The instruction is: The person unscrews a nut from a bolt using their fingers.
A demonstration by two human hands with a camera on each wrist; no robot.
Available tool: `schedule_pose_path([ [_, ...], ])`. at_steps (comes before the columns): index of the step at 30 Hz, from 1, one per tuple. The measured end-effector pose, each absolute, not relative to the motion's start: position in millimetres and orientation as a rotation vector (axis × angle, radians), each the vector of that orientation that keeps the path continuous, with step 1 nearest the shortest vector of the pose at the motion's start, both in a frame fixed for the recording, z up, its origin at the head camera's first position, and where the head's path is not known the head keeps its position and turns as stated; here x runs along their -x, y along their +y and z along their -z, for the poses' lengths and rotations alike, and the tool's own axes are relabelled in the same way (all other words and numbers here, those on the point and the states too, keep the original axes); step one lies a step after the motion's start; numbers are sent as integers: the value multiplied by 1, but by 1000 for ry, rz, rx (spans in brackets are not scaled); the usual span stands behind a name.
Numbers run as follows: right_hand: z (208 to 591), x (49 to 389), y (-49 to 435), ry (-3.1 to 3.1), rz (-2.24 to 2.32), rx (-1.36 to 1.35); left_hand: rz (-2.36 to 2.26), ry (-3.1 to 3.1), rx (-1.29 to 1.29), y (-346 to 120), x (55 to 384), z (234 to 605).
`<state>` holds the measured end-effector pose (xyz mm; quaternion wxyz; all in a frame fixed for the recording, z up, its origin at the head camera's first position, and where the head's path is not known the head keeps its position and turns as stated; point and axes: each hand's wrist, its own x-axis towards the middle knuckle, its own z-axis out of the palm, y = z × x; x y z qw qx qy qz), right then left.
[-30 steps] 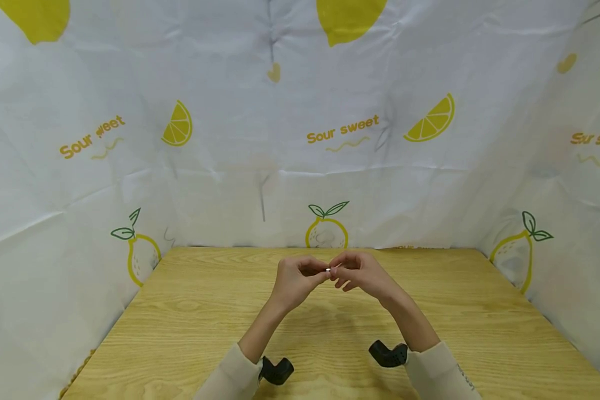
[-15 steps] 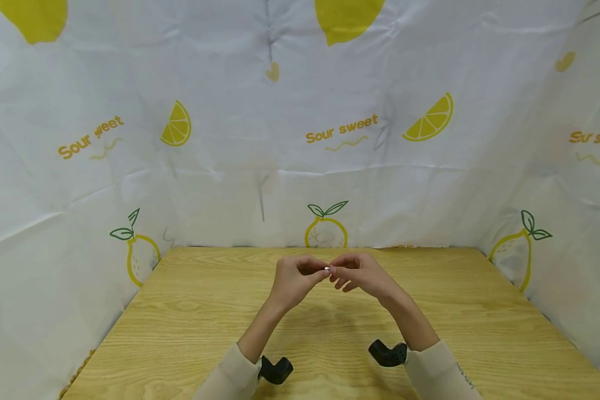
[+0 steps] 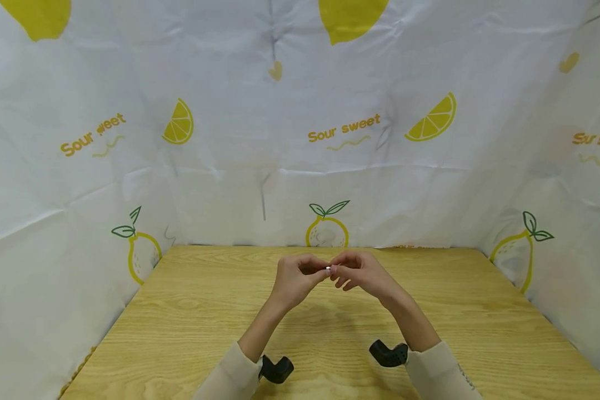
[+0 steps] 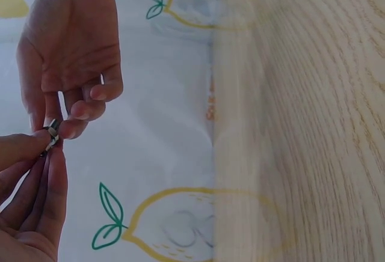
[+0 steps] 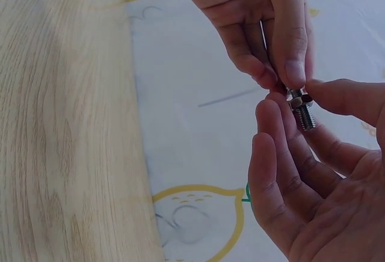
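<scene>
Both hands meet over the far middle of the table, fingertip to fingertip around a small metal bolt (image 5: 305, 119) with a hex nut (image 5: 299, 102) on it. My left hand (image 3: 291, 282) pinches the head end of the bolt between thumb and fingers, which hide most of that end. At the nut are the thumb and index finger of my right hand (image 3: 367, 275), pinching it from both sides. Its other fingers curve loosely beneath. In the right wrist view the bolt's threaded end sticks out past the nut toward the right palm.
A wood-grain table (image 3: 205, 311) lies below the hands. White sheeting (image 3: 230, 194) printed with lemons stands at the back and on both sides. Black wrist-camera mounts (image 3: 277, 370) jut inward from the cream sleeves (image 3: 442, 371).
</scene>
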<state>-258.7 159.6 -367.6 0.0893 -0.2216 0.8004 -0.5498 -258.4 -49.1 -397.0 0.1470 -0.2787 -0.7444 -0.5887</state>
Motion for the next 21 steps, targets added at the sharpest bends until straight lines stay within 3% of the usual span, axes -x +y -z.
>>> schedule_pose_path([
  [21, 366, 257, 159, 2379, 1643, 669, 1707, -2137, 810, -50, 258, 398],
])
